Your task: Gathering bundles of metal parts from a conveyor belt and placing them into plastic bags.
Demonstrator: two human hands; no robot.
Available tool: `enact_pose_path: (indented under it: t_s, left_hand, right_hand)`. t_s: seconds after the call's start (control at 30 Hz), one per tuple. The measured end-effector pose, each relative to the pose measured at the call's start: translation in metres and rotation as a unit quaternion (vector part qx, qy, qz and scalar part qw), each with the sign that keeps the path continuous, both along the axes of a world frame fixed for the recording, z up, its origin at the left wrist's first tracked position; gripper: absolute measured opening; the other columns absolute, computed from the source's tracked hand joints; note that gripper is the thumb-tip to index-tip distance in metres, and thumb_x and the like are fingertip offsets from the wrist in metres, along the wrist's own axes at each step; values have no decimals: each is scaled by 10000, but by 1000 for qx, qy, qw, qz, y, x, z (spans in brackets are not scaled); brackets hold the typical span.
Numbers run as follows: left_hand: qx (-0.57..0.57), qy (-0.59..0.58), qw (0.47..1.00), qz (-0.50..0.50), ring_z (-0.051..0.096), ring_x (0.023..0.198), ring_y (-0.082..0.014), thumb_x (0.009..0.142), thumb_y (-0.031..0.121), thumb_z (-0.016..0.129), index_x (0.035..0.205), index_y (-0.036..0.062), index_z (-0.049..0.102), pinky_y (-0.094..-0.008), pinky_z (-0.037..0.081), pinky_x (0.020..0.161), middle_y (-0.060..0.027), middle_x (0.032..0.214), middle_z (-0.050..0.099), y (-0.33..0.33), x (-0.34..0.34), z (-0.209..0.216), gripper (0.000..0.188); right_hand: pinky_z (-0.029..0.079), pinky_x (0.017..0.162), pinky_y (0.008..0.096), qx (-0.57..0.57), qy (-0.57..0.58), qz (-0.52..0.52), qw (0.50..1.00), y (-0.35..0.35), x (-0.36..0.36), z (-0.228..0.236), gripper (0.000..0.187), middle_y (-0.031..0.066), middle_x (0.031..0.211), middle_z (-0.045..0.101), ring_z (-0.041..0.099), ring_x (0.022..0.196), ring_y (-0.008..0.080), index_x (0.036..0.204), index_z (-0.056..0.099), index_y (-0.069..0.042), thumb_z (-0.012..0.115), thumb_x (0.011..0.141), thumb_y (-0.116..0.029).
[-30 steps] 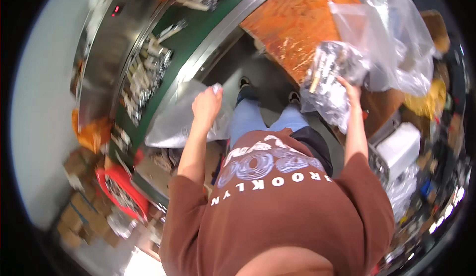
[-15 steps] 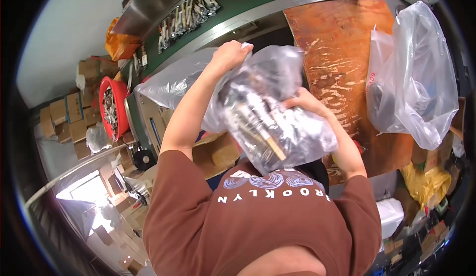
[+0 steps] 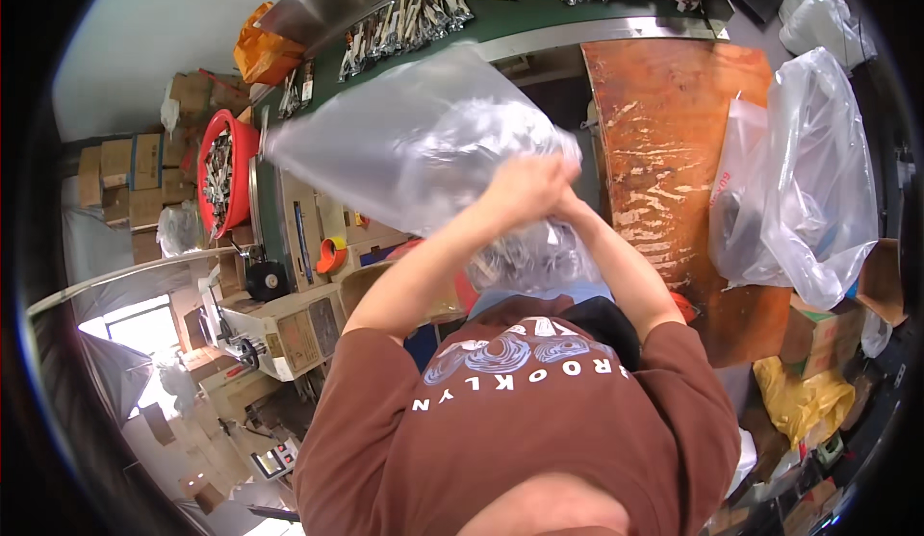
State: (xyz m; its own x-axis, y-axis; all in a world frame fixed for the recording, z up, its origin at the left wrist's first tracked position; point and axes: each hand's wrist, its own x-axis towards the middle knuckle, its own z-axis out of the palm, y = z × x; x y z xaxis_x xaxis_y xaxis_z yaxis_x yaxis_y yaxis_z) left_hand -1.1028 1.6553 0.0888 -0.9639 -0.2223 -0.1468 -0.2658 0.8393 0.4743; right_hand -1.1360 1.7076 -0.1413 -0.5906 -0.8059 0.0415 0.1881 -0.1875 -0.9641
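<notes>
The fingers of my left hand [image 3: 527,188] pinched bunched film of the clear bag [image 3: 375,137]; my right hand [image 3: 572,208] met it, fingers mostly hidden, grip undetermined. Film flared toward ten o'clock; a lumpy plastic bulge [image 3: 537,263] showed at six. Judged: film light, limp, slippery; bulge heavier; best held where bunched. Orange desk [image 3: 664,84], three o'clock; wrapped packets [image 3: 409,24], eleven, farther.

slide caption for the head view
Left hand and right hand together at a clear plastic bag, beside a worn orange board.
</notes>
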Motion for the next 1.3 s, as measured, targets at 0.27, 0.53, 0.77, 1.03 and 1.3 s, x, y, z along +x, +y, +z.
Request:
enact_pose_path:
  t_s: [0.27, 0.53, 0.77, 1.03, 1.3]
  left_hand:
    - [-195, 28, 947, 252, 594, 603, -315, 744, 26, 536, 1208, 56, 462, -414, 469, 555, -146, 736, 607, -22, 130, -14, 471]
    - [21, -41, 994, 99, 598, 756, -381, 754, 85, 525, 916, 32, 612, -454, 471, 668, -218, 775, 608, -1, 93, -31, 191]
    - [281, 108, 944, 135, 603, 633, -144, 815, 151, 532, 829, 19, 650, -310, 446, 594, -104, 680, 641, -26, 22, 10, 178]
    - [390, 162, 895, 144, 516, 579, -123, 836, 169, 512, 725, 10, 587, -286, 397, 538, -55, 623, 539, -49, -65, -32, 208]
    - [745, 100, 659, 31, 537, 885, -104, 921, 427, 442, 1002, 55, 593, -307, 444, 751, -27, 906, 596, -35, -110, -95, 409]
  right_hand:
    - [515, 593, 283, -61, -210, -120, 968, 36, -79, 52, 202, 83, 758, 638, 607, 683, 151, 871, 634, 25, 543, 844, -153]
    - [501, 710, 298, -18, -341, -249, 906, 48, -50, 113, 272, 107, 868, 619, 595, 791, 178, 969, 593, 19, 471, 900, -214]
    - [477, 789, 325, 195, -138, -426, 873, 80, -68, 109, 278, 131, 896, 608, 587, 842, 199, 996, 582, 11, 507, 876, -229]
    - [283, 1010, 345, 170, 75, -698, 692, 116, -48, 125, 715, 216, 1254, 434, 409, 1168, 299, 1265, 325, 83, 709, 664, 34]
    - [487, 743, 326, 61, -106, -695, 708, 168, -55, 121, 466, 147, 1036, 586, 583, 883, 242, 1113, 482, 104, 678, 697, 34]
